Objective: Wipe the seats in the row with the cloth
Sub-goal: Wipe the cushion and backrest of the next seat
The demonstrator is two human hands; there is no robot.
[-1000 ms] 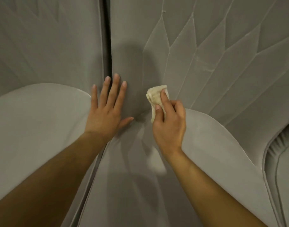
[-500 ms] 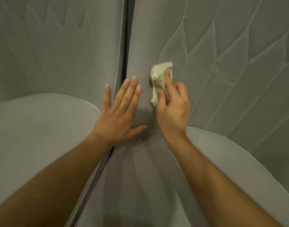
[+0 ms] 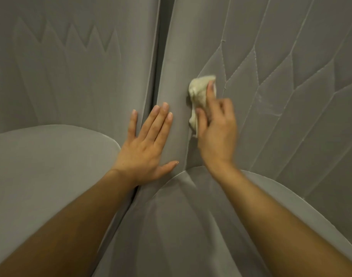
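Cloth [image 3: 199, 90], small cream wad, bunched in the right hand [image 3: 217, 132]: thumb curled under its lower end, index finger [image 3: 210, 90] laid straight along the top and pressing it flat to the backrest [image 3: 291, 96]. The other fingers look folded behind, blurred, so not sure. It is probably bunched rather than spread because the wipe targets a narrow strip, the plain panel at the backrest's near edge. Just right of the grip the quilted stitching [image 3: 239, 68] starts, and the cloth's far tip touches the first seam. Left of the grip, near but apart from it, the left hand [image 3: 147, 148] lies flat, fingers straight, palm down on the same panel and holding nothing. It looks like a brace that steadies the person's lean and tautens the fabric. Its little finger reaches across the dark gap [image 3: 158, 56] onto the left seat [image 3: 71, 86]. Below the grip, under both wrists, is the pale rounded cushion [image 3: 171, 226], with no cloth contact there. Judgement: mid-wipe on this backrest edge, with the quilted area to the right and the other seats likely left to do. Risk: the cloth may snag on raised seams.
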